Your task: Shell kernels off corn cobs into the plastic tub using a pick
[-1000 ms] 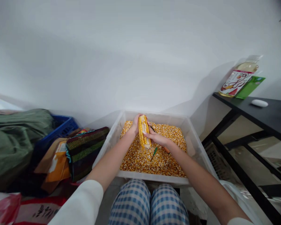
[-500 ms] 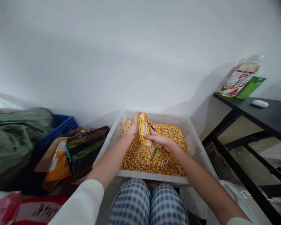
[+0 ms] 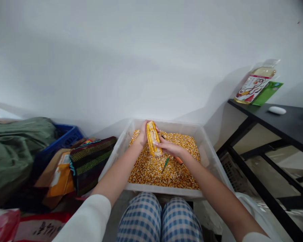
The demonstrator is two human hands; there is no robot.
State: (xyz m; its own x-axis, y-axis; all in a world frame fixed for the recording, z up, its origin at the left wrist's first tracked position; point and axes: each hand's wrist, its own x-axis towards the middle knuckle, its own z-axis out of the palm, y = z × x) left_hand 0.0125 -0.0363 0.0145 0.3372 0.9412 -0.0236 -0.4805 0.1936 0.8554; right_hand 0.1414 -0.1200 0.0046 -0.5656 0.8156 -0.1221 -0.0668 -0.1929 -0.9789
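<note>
- Nearest, 6 o'clock: checked knees (image 3: 140,218), just short of a translucent tub (image 3: 164,190).
- Green-handled tool (image 3: 166,163) on loose kernels (image 3: 151,176), 5 o'clock from the cob. Orange handle (image 3: 178,160) at 4 o'clock, partly behind the right hand; cannot tell whether held.
- Corn cob (image 3: 149,138) raised over the kernels, 11 o'clock of tub centre, tilted, ends toward 11 and 5. Pale bare strip along its upper face.
- Both hands closed on it: right hand (image 3: 168,147) from 4 o'clock, thumb at the strip; left hand (image 3: 143,130) from 10 o'clock, round the far half.
- Handling, by judgement: light, stiff core, not fragile; dry rows grip well, though loosened kernels may roll underfinger. Best hold: far half cupped firmly, thumb pressure beside the bare strip.
- Farthest, 12 o'clock: white wall (image 3: 141,67).
</note>
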